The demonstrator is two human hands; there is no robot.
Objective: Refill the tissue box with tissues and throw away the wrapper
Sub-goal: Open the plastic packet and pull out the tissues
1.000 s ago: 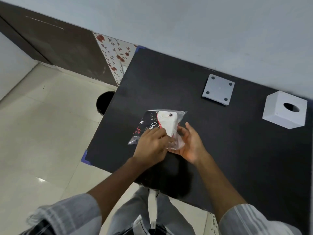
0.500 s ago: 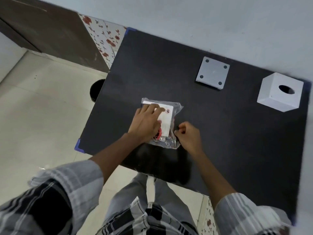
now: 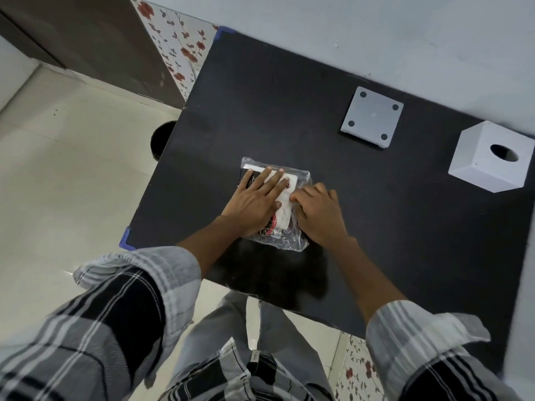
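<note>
Nearest the viewer, plaid sleeves (image 3: 121, 308) lead to both hands at the middle of the black table (image 3: 405, 241). The left hand (image 3: 254, 201) lies flat, fingers straight and held together, pressing down on the tissue pack (image 3: 285, 198), which lies flat on the table in its clear wrapper (image 3: 282, 241). The right hand (image 3: 320, 215), at the pack's 3 o'clock edge, has its fingers curled against the plastic; whether they pinch it cannot be told. At 1 o'clock from the pack lies a grey square base plate (image 3: 372, 120) with four dark dots. At 2 o'clock stands the white tissue box (image 3: 489, 160), its round opening facing up. At 10 o'clock, off the table's edge, a dark bin (image 3: 160, 138) stands on the tiled floor (image 3: 72, 169).
</note>
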